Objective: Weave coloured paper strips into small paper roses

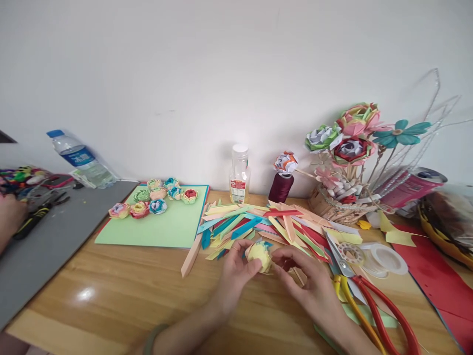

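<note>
A small folded-paper flower (259,256), pale yellow with some blue at its top, is gripped between the thumb and fingers of my left hand (240,264). At the flower's right edge, my right hand (301,271) has its thumb and fingertips pinched together; what lies between them is too small to make out. Just beyond both hands spreads a heap of coloured folded paper strips (246,224). Several finished paper flowers (158,206) rest on a light green paper sheet (148,234) to the left.
Scissors (369,296) and tape rolls (388,259) lie by my right forearm. Along the wall stand a clear bottle (239,180), a spool of dark thread (281,187) and a flower basket (340,207). A water bottle (83,160) leans at left, near another person's hand (11,217).
</note>
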The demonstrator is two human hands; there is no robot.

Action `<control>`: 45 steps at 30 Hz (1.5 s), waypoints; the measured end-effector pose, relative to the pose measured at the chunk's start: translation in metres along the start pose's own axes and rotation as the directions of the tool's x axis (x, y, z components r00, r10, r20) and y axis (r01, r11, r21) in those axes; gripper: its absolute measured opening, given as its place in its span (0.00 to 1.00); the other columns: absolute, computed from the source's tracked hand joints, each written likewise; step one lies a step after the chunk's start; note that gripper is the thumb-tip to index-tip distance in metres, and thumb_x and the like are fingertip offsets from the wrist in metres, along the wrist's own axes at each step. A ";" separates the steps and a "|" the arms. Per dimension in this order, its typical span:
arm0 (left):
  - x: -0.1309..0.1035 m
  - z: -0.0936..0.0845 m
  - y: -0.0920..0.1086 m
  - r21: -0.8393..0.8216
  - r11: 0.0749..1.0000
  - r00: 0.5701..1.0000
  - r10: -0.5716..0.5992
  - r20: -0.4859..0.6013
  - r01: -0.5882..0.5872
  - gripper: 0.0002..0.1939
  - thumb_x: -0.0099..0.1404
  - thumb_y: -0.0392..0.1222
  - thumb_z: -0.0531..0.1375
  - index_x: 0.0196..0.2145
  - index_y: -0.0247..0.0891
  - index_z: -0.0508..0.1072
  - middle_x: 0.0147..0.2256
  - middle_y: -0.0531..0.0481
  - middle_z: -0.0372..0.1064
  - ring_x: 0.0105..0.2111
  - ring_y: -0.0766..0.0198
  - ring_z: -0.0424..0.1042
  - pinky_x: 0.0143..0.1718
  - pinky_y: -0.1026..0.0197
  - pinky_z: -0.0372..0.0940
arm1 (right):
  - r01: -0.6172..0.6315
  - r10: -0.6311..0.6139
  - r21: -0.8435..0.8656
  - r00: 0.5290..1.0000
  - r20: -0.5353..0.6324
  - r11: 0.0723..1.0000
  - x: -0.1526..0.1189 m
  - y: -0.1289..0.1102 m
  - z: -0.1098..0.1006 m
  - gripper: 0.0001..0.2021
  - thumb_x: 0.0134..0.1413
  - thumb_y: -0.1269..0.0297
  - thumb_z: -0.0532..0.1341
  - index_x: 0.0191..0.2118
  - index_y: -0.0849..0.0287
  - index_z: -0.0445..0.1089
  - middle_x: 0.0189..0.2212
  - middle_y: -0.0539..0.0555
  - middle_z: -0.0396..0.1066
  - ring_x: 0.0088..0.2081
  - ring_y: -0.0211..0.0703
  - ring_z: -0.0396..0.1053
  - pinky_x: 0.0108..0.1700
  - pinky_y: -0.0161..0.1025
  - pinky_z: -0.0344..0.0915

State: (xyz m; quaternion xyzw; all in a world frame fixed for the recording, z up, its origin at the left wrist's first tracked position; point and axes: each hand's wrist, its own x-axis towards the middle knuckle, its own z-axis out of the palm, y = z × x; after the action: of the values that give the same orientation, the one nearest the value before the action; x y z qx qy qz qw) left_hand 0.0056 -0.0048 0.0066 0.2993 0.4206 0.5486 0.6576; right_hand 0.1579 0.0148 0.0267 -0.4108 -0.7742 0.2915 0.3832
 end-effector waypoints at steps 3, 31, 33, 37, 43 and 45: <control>-0.002 0.000 0.002 -0.062 0.998 0.999 0.005 0.043 -0.002 0.17 0.51 0.45 0.63 0.38 0.40 0.65 0.37 0.51 0.63 0.36 0.65 0.64 0.34 0.63 0.63 | -0.073 0.070 0.066 0.996 0.047 0.995 0.005 -0.006 -0.002 0.02 0.52 0.68 0.56 0.30 0.59 0.65 0.26 0.51 0.69 0.27 0.38 0.67 0.28 0.33 0.67; -0.006 0.003 0.006 -0.033 0.991 0.965 0.133 0.226 -0.129 0.22 0.45 0.36 0.66 0.39 0.41 0.66 0.42 0.50 0.59 0.35 0.66 0.63 0.29 0.64 0.67 | 0.531 -0.673 -0.654 0.739 0.046 0.539 -0.012 -0.011 -0.007 0.06 0.51 0.73 0.58 0.37 0.59 0.68 0.27 0.53 0.73 0.30 0.41 0.70 0.32 0.37 0.65; -0.006 0.004 0.007 -0.043 0.992 0.967 0.122 0.226 -0.115 0.23 0.45 0.36 0.66 0.39 0.41 0.65 0.41 0.50 0.59 0.34 0.66 0.64 0.30 0.64 0.67 | 0.601 -0.721 -0.643 0.685 0.109 0.474 -0.013 -0.009 -0.010 0.08 0.52 0.73 0.57 0.38 0.59 0.68 0.28 0.54 0.74 0.33 0.42 0.70 0.33 0.38 0.66; -0.007 0.003 0.009 -0.069 0.991 0.965 0.126 0.231 -0.113 0.24 0.45 0.37 0.66 0.41 0.41 0.65 0.43 0.49 0.59 0.37 0.64 0.65 0.31 0.63 0.67 | 0.557 -0.708 -0.583 0.705 -0.044 0.591 -0.012 -0.008 -0.012 0.10 0.49 0.75 0.58 0.38 0.58 0.67 0.29 0.55 0.72 0.33 0.42 0.69 0.32 0.38 0.67; -0.009 0.004 0.009 -0.077 0.982 0.944 0.190 0.268 -0.175 0.24 0.44 0.36 0.67 0.39 0.41 0.64 0.42 0.50 0.58 0.39 0.62 0.63 0.33 0.61 0.67 | 0.503 -0.669 -0.573 0.735 -0.110 0.647 -0.010 -0.008 -0.008 0.12 0.47 0.75 0.61 0.40 0.57 0.67 0.29 0.54 0.71 0.31 0.41 0.69 0.31 0.38 0.67; -0.009 0.004 0.008 -0.062 0.979 0.942 0.205 0.264 -0.195 0.23 0.44 0.37 0.67 0.39 0.41 0.65 0.41 0.50 0.58 0.38 0.63 0.63 0.33 0.62 0.66 | 0.543 -0.702 -0.613 0.712 -0.028 0.574 -0.011 -0.009 -0.009 0.11 0.48 0.74 0.60 0.40 0.57 0.68 0.28 0.53 0.72 0.32 0.41 0.70 0.32 0.37 0.66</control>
State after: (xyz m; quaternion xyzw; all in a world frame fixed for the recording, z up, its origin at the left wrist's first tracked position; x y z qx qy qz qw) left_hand 0.0052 -0.0112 0.0171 0.4006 0.2852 0.5741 0.6547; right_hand 0.1656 0.0027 0.0343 -0.2379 -0.8588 -0.1643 0.4230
